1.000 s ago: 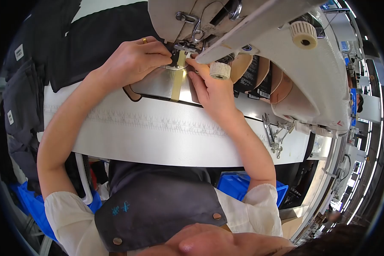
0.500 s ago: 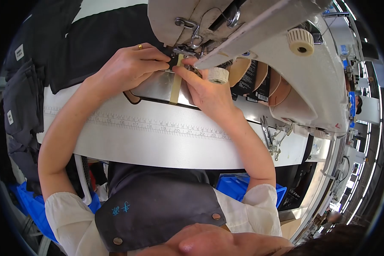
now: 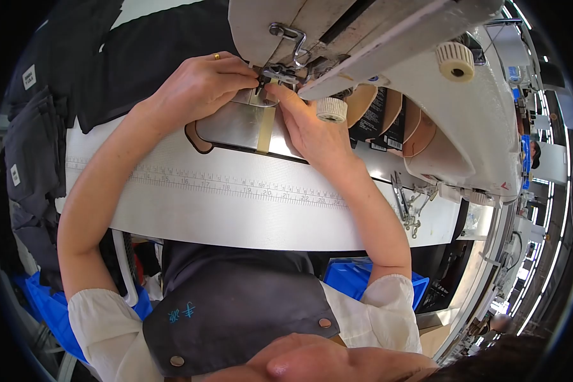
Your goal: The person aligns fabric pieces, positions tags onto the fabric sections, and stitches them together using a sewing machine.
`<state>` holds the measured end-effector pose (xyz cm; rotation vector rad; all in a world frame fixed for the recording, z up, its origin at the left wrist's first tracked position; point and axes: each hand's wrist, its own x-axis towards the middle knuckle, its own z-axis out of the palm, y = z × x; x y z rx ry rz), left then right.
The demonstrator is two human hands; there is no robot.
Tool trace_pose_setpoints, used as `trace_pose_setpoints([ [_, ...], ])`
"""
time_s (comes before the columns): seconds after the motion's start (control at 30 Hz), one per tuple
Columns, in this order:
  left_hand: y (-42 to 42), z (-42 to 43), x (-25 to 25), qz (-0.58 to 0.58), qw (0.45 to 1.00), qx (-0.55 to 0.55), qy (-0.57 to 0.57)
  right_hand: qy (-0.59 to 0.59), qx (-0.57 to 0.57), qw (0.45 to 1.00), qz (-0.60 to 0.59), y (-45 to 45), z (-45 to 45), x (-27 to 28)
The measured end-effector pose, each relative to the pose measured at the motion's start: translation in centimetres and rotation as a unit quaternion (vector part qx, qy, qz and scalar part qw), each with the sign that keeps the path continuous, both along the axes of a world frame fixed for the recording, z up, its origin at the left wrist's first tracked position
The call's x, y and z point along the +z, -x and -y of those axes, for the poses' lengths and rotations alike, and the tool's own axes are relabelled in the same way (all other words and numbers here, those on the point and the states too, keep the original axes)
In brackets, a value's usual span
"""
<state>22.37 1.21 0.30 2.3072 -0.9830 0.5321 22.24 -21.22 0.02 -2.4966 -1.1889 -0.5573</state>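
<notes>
A sewing machine [image 3: 420, 83] stands over the table, its presser foot [image 3: 280, 73] low on the plate. My left hand [image 3: 204, 86] is closed beside the foot, its fingertips pinching the edge of the black fabric [image 3: 165, 57] that spreads out behind it. On the other side, my right hand [image 3: 315, 130] reaches under the machine arm with a finger stretched out toward the foot. Its remaining fingers are partly hidden. A pale yellow strip [image 3: 266, 127] lies on the metal plate [image 3: 232, 127] between the hands.
A printed ruler [image 3: 235, 188] runs along the white table [image 3: 254, 223]. Dark folded garments [image 3: 38, 134] hang at the left. Small metal tools [image 3: 404, 197] lie at the right, near tags [image 3: 379, 121] under the machine arm. A blue bin [image 3: 347, 277] sits below the table.
My left hand has moved slightly up and right toward the presser foot. The right hand's fingers have shifted, with one now extended beside the foot. The view has moved slightly.
</notes>
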Motion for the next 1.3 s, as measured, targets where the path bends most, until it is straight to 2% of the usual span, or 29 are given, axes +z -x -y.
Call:
trace_pose_setpoints([
  [0.3,-0.7,-0.1,0.0,-0.016,1.0,-0.019,-0.002,-0.002,-0.001,1.0,0.006,-0.2,-0.2,-0.3],
  [0.4,-0.3,-0.3,0.2,-0.045,0.999,-0.02,0.011,0.039,-0.012,0.999,-0.028,0.0,0.1,-0.1],
  [0.5,-0.2,-0.5,0.3,-0.033,0.999,-0.014,-0.015,-0.028,-0.005,0.998,-0.05,0.3,0.1,0.1],
  [0.6,0.7,0.6,-0.6,0.064,0.994,0.065,-0.067,-0.078,0.015,0.997,0.005,-0.4,0.5,-0.4],
  [0.7,1.8,0.7,-0.8,0.043,0.981,0.161,-0.096,-0.057,-0.002,0.998,-0.007,-0.3,0.6,-0.3],
  [0.8,2.1,-1.6,0.4,-0.048,0.976,0.158,-0.139,-0.04,-0.036,0.997,-0.058,0.0,0.7,-0.4],
  [0.9,7.8,-4.2,1.1,-0.025,0.98,0.123,-0.154,-0.053,-0.042,0.996,-0.058,0.1,0.5,-0.3],
  [0.93,10.2,-4.2,1.3,-0.056,0.982,0.121,-0.131,-0.086,-0.009,0.996,-0.017,-0.3,0.5,-0.5],
  [1.1,18.2,-4.0,1.9,-0.172,0.973,0.15,-0.04,-0.088,0.05,0.995,-0.016,0.4,0.0,0.2],
  [1.17,19.5,-3.7,2.3,-0.189,0.963,0.155,0.109,-0.089,0.059,0.994,-0.018,1.2,0.0,0.4],
  [1.23,19.7,-3.9,4.1,-0.159,0.948,0.125,0.244,-0.097,0.062,0.993,-0.001,1.2,0.3,0.0],
  [1.27,19.7,-4.0,6.1,-0.141,0.95,0.056,0.271,-0.098,0.062,0.993,0.003,1.3,0.3,-0.1],
  [1.3,19.7,-4.1,8.3,-0.18,0.938,-0.034,0.295,-0.099,0.064,0.993,0.008,1.4,0.3,0.0],
])
